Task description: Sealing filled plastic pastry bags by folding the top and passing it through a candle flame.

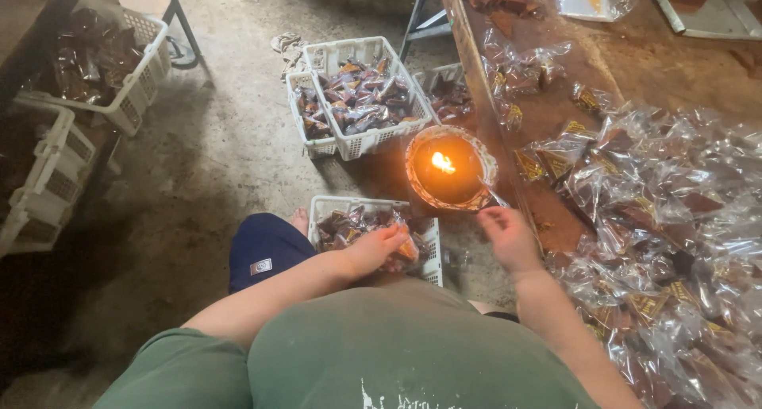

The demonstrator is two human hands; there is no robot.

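My left hand point(375, 248) reaches into a white plastic basket point(432, 250) on the floor by my knee and holds a clear-wrapped brown packet point(406, 250) over the packets inside. My right hand point(508, 236) hovers at the edge of the low wooden table point(635, 59), fingers pinched close to the tip of a thin plastic wrapper point(492, 194) beside a round bowl point(414, 151) with a small burning flame point(442, 163). Whether the right hand grips the wrapper is unclear. A big heap of clear wrapped packets point(667, 242) covers the table to my right.
Further out on the concrete floor stand two more white baskets point(343, 147) full of wrapped packets. On the left, baskets point(135, 99) rest on and under a dark bench. Metal stand legs point(421, 20) rise at the top. My bent knee in dark blue shorts point(266, 250) is beside the near basket.
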